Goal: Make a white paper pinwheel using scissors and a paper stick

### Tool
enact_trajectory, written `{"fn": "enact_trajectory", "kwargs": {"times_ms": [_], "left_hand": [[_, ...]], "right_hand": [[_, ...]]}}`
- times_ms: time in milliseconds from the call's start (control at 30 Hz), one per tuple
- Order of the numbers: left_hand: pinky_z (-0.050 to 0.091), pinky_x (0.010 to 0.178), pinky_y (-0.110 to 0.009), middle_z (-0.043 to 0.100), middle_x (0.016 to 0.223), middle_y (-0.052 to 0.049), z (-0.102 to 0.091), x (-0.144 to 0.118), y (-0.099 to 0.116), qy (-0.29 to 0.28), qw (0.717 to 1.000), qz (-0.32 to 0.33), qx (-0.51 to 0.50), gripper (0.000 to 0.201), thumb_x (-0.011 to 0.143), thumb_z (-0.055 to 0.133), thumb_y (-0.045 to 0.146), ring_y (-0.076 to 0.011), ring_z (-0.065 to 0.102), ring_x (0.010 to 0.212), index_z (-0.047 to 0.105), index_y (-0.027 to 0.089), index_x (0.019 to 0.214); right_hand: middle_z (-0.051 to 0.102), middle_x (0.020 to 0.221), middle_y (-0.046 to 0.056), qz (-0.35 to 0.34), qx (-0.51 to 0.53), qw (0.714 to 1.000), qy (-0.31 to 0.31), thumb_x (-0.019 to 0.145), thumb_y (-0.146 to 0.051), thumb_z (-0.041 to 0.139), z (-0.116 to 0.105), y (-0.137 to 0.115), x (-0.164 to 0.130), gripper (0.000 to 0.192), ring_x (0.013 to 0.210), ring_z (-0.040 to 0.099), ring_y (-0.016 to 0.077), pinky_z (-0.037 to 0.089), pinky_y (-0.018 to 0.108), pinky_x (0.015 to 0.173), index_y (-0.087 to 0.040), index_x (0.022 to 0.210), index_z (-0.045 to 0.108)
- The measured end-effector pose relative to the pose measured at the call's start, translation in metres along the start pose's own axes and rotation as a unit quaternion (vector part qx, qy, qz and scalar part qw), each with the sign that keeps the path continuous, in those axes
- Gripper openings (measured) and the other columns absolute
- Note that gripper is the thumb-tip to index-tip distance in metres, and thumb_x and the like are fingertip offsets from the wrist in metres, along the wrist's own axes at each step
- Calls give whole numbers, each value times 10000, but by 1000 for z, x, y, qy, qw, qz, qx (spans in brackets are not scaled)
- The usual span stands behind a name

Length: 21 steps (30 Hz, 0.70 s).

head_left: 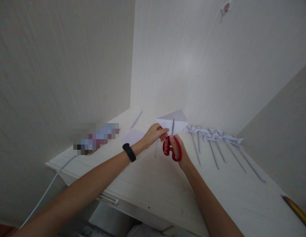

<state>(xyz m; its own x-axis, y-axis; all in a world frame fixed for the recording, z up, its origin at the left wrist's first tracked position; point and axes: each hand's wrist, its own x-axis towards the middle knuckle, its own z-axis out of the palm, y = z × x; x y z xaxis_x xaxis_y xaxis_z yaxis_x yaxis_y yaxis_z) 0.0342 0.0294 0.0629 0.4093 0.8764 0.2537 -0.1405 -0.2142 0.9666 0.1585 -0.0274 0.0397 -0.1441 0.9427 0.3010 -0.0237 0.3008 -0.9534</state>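
While the folded white paper (176, 122), judged light, thin and floppy, is pinched at its edge by the left hand (154, 133), red-handled scissors (171, 146) are gripped through the loops by the right hand (179, 152).

We cannot identify the pixelated, blurred object (95, 137) lying on the pale wooden desk (148, 177). The yellow-brown stick (297, 208) and the white cable (48, 189) are cut off by the frame edges. The right hand (178, 149) hides part of the red-handled scissors (171, 148).
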Motion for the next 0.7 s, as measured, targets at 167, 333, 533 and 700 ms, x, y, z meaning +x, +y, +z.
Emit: {"fn": "enact_trajectory", "kwargs": {"times_ms": [167, 333, 533, 700], "left_hand": [[404, 447, -195, 556, 490, -9, 0, 0, 0, -4, 1000, -9, 9, 217, 786, 545, 178, -74, 508, 407, 534, 106, 582], [406, 449, -197, 558, 497, -5, 0, 1, -2, -9, 1000, -7, 5, 211, 789, 542, 182, -74, 509, 410, 541, 107, 591], [400, 445, -194, 547, 473, 5, 0, 1, 0, -6, 1000, -16, 5, 195, 791, 533, 157, -73, 501, 400, 533, 111, 601], [407, 443, -192, 551, 479, 3, 0, 1, 0, -7, 1000, -15, -3, 192, 792, 534, 151, -71, 503, 397, 531, 105, 605]], "right_hand": [[520, 551, -42, -3, -1, 1000, 11, 834, -592, 477, 1, 1, 1, 375, 453, 494, 114, 405, 240, 424, -217, 825, 454], [496, 505, -58, -1, -15, 1000, 9, 836, -593, 463, 0, 2, 2, 378, 391, 447, 101, 365, 226, 384, -216, 826, 456], [499, 500, -60, 4, -6, 1000, 15, 843, -561, 471, 2, 0, 1, 347, 391, 448, 98, 368, 217, 381, -216, 831, 437], [487, 497, -66, 15, -10, 1000, 20, 822, -586, 489, 2, -1, 1, 373, 375, 439, 94, 364, 219, 370, -216, 822, 439]]}}
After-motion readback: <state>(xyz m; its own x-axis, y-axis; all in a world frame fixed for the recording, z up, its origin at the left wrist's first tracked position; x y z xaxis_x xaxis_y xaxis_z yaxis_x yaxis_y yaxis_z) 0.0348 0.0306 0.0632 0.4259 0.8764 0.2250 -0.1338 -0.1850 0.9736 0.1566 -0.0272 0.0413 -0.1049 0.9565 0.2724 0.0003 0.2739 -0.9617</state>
